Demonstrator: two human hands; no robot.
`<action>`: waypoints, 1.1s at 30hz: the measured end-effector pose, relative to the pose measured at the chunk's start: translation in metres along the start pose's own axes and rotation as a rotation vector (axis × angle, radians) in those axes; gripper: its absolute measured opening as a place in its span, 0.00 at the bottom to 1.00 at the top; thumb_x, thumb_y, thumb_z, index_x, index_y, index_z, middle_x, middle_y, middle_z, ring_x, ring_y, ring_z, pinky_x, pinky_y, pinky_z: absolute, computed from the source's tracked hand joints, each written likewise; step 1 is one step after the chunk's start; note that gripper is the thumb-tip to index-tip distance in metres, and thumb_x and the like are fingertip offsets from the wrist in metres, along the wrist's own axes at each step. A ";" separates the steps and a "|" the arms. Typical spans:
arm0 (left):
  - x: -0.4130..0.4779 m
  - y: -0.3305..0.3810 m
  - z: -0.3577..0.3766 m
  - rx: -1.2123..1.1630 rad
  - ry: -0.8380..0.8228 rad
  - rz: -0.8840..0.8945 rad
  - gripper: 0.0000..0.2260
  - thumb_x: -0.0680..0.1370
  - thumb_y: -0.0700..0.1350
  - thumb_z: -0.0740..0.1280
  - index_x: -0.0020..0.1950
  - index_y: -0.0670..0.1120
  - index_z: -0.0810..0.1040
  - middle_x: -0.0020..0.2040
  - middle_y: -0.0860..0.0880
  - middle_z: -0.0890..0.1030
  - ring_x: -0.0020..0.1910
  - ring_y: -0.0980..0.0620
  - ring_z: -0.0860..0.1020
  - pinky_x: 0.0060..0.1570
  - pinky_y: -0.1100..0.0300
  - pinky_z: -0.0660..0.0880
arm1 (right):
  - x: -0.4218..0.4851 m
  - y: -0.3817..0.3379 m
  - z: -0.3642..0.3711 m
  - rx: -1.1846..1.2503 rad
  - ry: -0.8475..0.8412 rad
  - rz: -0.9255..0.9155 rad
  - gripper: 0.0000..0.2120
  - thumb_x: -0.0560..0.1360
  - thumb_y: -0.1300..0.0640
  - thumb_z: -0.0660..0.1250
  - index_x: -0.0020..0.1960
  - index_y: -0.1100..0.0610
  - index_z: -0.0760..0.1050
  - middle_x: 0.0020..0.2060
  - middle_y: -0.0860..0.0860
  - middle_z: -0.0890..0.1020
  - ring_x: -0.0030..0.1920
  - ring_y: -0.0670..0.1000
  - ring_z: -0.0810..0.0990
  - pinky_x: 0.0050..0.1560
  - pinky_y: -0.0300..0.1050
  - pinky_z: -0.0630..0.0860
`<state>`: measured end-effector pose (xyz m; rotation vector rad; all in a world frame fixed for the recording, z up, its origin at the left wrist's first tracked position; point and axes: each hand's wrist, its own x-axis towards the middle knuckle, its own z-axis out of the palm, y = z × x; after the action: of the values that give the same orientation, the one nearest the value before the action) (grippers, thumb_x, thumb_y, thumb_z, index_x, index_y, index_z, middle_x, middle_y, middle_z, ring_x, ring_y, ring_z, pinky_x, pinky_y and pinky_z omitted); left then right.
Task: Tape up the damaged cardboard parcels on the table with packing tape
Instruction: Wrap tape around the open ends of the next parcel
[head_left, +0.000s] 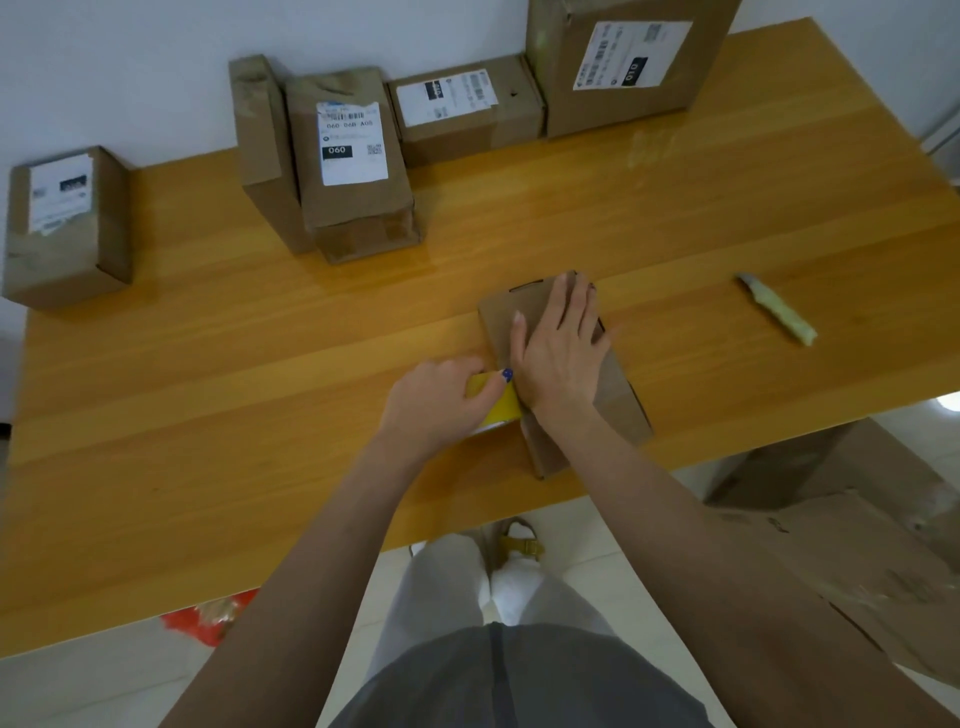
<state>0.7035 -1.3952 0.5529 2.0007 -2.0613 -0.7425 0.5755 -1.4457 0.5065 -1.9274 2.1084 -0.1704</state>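
- Right hand (563, 348): flat, fingers straight, pressing the small brown cardboard parcel (618, 389) on the wooden surface (260, 389).
- Left hand (441, 400): gripping the yellow packing-tape roll (501, 405) against the parcel's edge.

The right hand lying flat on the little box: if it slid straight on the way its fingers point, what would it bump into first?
The right hand would leave the little box, cross bare table, then probably meet the big parcel at the wall; depth is unclear.
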 end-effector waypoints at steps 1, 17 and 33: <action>0.000 -0.001 -0.001 0.013 -0.007 -0.002 0.15 0.80 0.55 0.59 0.46 0.47 0.77 0.26 0.52 0.67 0.25 0.51 0.67 0.24 0.59 0.57 | 0.000 0.000 0.000 -0.008 -0.004 -0.003 0.32 0.82 0.43 0.45 0.79 0.60 0.44 0.78 0.59 0.47 0.78 0.58 0.47 0.71 0.67 0.52; -0.007 0.018 -0.006 0.359 -0.197 -0.247 0.25 0.80 0.62 0.54 0.36 0.44 0.71 0.32 0.48 0.72 0.29 0.51 0.70 0.28 0.60 0.66 | 0.010 0.017 -0.008 -0.059 -0.050 -0.103 0.31 0.82 0.43 0.48 0.79 0.58 0.47 0.78 0.57 0.49 0.77 0.59 0.49 0.69 0.66 0.56; 0.004 0.020 -0.006 -0.092 -0.302 -0.171 0.12 0.76 0.55 0.64 0.57 0.55 0.77 0.53 0.46 0.82 0.54 0.46 0.79 0.50 0.50 0.76 | 0.014 0.027 -0.010 -0.065 -0.044 -0.104 0.32 0.81 0.41 0.46 0.79 0.58 0.49 0.78 0.57 0.45 0.78 0.58 0.42 0.71 0.69 0.39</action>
<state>0.6886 -1.4009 0.5663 2.1427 -1.9767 -1.2173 0.5454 -1.4581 0.5072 -2.0607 2.0101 -0.0799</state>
